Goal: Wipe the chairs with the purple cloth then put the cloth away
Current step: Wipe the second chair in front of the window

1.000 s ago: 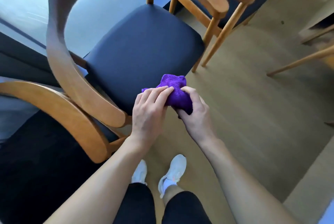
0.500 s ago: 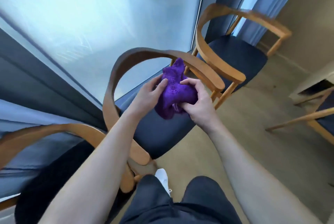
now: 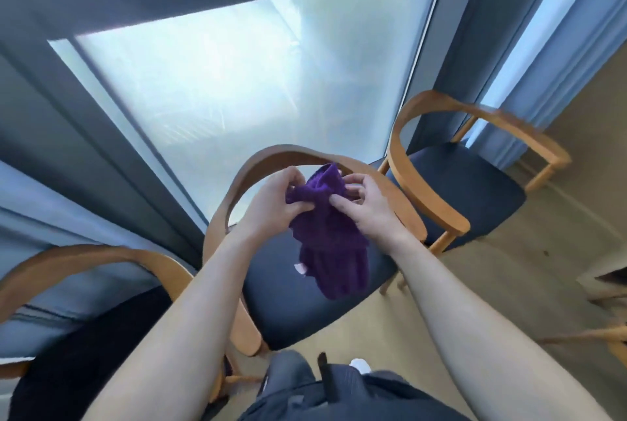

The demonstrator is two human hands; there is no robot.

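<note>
– Cloth first: our purple cloth [image 3: 325, 240] hangs in the air between both hands. It is above the seat of the middle chair [image 3: 288, 312], just in front of its curved back rail, and touches no chair that we can see.

– How are we holding it?

– Our left hand [image 3: 271, 206] has thumb and fingers closed on the bunched top. Our right hand [image 3: 366, 210] pinches the same bunch from the other side with its fingertips. The rest droops loose below, with a small pale tag [image 3: 298, 268] at its left edge.

– So soft and light, we'd say?

– Yes, a fluffy, limp thing with no stiffness; it will fold wherever we let it. We doubt it will slip, and nothing about it can break. For wiping we'd take it as a wad in one palm; to spread it flat, by two corners.

– And the surfaces?

– The seat looks like dark, smooth padding, and the rail and arms are bare curved wood. We think the cloth should glide on both, though the narrow rail wants it wrapped around.

– The room?

– A right chair [image 3: 468, 190] of the same kind stands near the middle one, and a left chair [image 3: 101, 254] shows at the lower left. Behind them are a large frosted window [image 3: 237, 81] and a blue curtain [image 3: 543, 64]. A pale floor [image 3: 509, 285] runs underfoot.
</note>
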